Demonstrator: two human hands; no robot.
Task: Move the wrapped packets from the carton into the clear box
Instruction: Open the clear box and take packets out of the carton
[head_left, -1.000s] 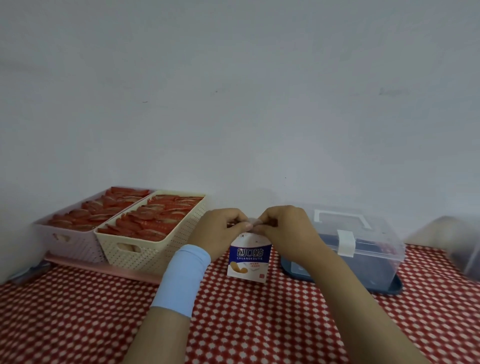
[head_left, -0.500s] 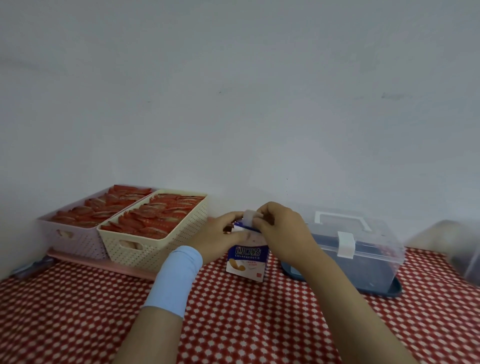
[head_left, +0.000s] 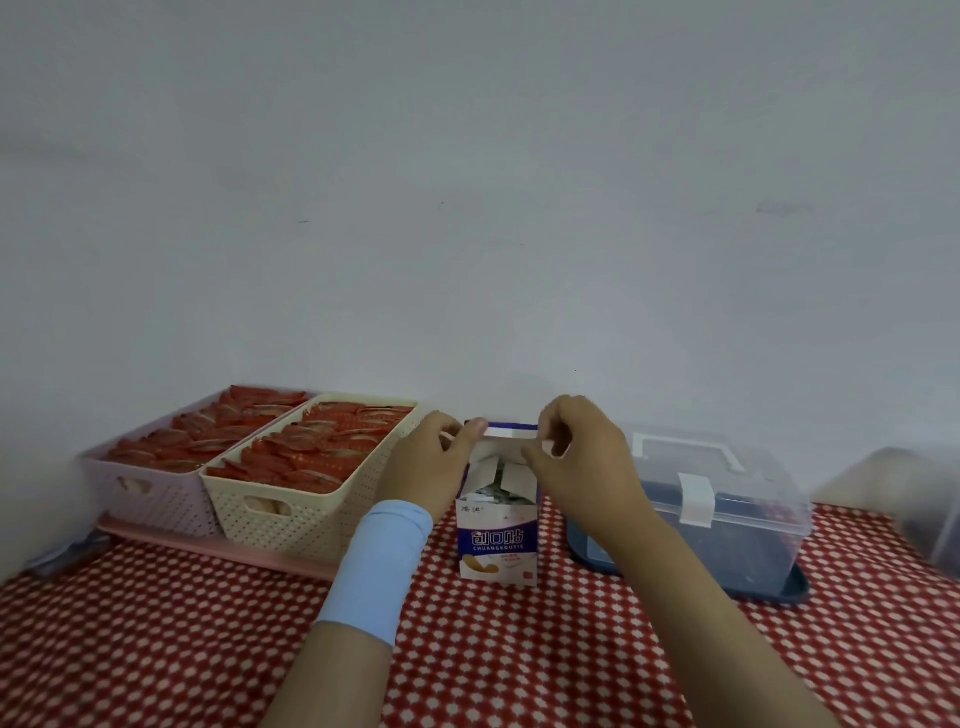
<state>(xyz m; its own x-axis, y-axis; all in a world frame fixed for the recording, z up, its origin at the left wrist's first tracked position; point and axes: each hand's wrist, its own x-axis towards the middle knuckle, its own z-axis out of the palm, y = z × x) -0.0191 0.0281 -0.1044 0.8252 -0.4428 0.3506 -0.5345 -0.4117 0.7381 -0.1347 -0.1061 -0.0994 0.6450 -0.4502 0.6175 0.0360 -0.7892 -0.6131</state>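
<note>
The left hand (head_left: 423, 467) pinches the left end of the carton's raised top flap between thumb and fingertips. The right hand (head_left: 582, 457) pinches the right end of the same flap, its fingers curled in close. Both hands are closed on the flap, holding it up and back.

The carton (head_left: 497, 540), white and purple with printed lettering, stands upright on the red-and-white checked tablecloth (head_left: 156, 649). Its top is open, two small inner flaps fold inward, and the packets (head_left: 501, 493) show as a grey jumble inside the mouth; how many, I cannot tell.

A light blue wristband (head_left: 379, 566) covers the left wrist.

The clear box (head_left: 727, 519) sits just right of the carton, behind the right forearm, its lid down with a white handle and a white latch at the front.

To the left stand a cream basket (head_left: 291, 514) and a lilac basket (head_left: 150, 499), touching side by side, both full of red wrapped items.
</note>
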